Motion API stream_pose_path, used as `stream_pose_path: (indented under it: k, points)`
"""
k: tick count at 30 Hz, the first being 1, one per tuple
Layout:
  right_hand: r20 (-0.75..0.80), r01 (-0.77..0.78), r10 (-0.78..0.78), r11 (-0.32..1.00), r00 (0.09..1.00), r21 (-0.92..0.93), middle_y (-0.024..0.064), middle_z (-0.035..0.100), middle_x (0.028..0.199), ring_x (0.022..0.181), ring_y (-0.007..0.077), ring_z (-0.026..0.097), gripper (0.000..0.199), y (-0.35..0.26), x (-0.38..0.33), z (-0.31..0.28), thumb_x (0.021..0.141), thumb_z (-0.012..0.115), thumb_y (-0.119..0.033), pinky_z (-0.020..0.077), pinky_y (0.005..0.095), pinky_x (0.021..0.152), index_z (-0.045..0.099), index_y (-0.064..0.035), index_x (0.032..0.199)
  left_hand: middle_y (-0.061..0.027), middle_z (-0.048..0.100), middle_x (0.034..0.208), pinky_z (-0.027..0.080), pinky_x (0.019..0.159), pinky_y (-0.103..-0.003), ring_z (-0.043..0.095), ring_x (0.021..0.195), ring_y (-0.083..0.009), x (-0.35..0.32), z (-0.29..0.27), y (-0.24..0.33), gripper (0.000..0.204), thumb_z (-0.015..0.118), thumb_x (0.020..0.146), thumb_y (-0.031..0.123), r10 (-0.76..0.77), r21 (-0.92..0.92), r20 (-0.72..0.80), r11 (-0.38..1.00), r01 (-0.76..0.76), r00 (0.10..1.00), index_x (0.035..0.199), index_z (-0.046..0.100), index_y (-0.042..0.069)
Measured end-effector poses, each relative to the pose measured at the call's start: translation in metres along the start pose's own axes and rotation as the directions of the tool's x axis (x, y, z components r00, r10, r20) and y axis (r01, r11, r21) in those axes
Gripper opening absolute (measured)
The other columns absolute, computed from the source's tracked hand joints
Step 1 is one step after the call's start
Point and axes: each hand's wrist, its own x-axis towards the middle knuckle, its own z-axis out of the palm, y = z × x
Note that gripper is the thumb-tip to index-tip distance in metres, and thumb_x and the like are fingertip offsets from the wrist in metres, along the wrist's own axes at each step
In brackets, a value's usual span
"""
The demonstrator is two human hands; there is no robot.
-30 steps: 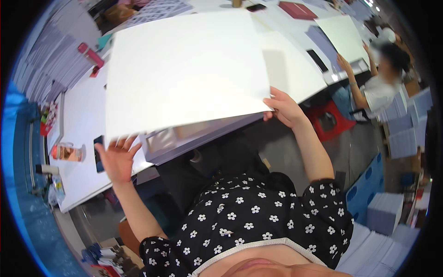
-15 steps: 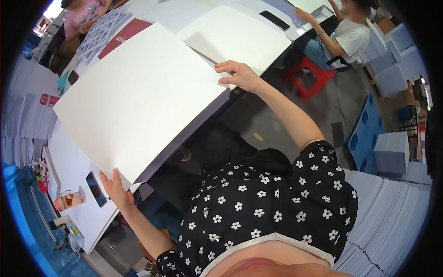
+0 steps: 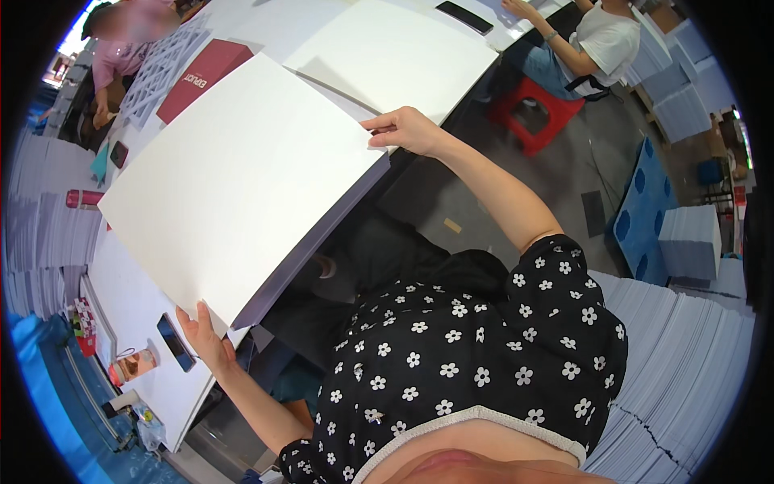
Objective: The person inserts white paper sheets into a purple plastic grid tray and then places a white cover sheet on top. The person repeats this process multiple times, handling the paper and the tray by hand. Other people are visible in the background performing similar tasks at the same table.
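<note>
A stack of large white sheets (image 3: pixel 234 194) lies at an angle across the table in front of me, its layered side showing along the edge nearest me. My left hand (image 3: pixel 207 337) grips the stack's lower left corner, fingers along the edge. At the upper right corner, my right hand (image 3: pixel 405 131) has its thumb and fingers closed over the edge; how many sheets it holds is hidden. Just beyond that hand lies a second white stack (image 3: pixel 395 60), a raised edge casting a shadow on it.
A dark red box (image 3: pixel 201 78) and white lattice pieces (image 3: pixel 165 68) sit beyond the stack. Phones (image 3: pixel 175 343) and an orange-labelled jar (image 3: pixel 131 368) rest on the table. Co-workers sit across and at right, near a red stool (image 3: pixel 536 117). Paper piles (image 3: pixel 669 363) stand behind me.
My view has shifted slightly, and more of the red box shows. Both hands stay at the same corners of the stack. The co-worker at far left has shifted posture.
</note>
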Motion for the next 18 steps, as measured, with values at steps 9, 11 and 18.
stream_pose_path:
  k: [9,11,18]
  points:
    - [-0.016,0.001,-0.001,1.000,1.000,0.020,0.0133,0.071,0.110,0.099,0.0156,0.065,0.044,0.010,0.003,0.003,0.084,0.073,-0.007,0.0494,0.0269,0.091,0.064,0.0041,0.125,-0.0154,0.058,0.129,0.050,0.097,-0.035,0.060,0.114,-0.0227,0.007,0.002,0.002,0.044,0.052,0.100,0.004,0.011,0.027,-0.016,1.000,-0.010,1.000,0.142,0.038,0.000]
    - [-0.022,-0.013,0.013,1.000,1.000,0.028,0.0130,0.071,0.110,0.098,0.0156,0.066,0.044,0.010,0.002,0.003,0.084,0.073,-0.007,0.0500,0.0267,0.091,0.064,0.0041,0.125,-0.0153,0.058,0.129,0.050,0.097,-0.035,0.060,0.114,-0.0227,0.008,0.001,0.001,0.044,0.052,0.100,0.004,0.015,0.027,-0.007,1.000,-0.015,1.000,0.142,0.039,0.000]
    - [-0.040,0.017,-0.018,0.999,0.999,-0.033,0.0141,0.073,0.108,0.098,0.0193,0.068,0.043,0.013,0.003,0.005,0.082,0.075,-0.016,0.0505,0.0291,0.090,0.068,-0.0026,0.122,-0.0159,0.057,0.130,0.047,0.099,-0.036,0.058,0.116,-0.0225,0.008,-0.005,-0.005,0.048,0.054,0.100,0.006,-0.014,0.022,0.037,1.000,0.013,0.999,0.143,0.035,0.000]
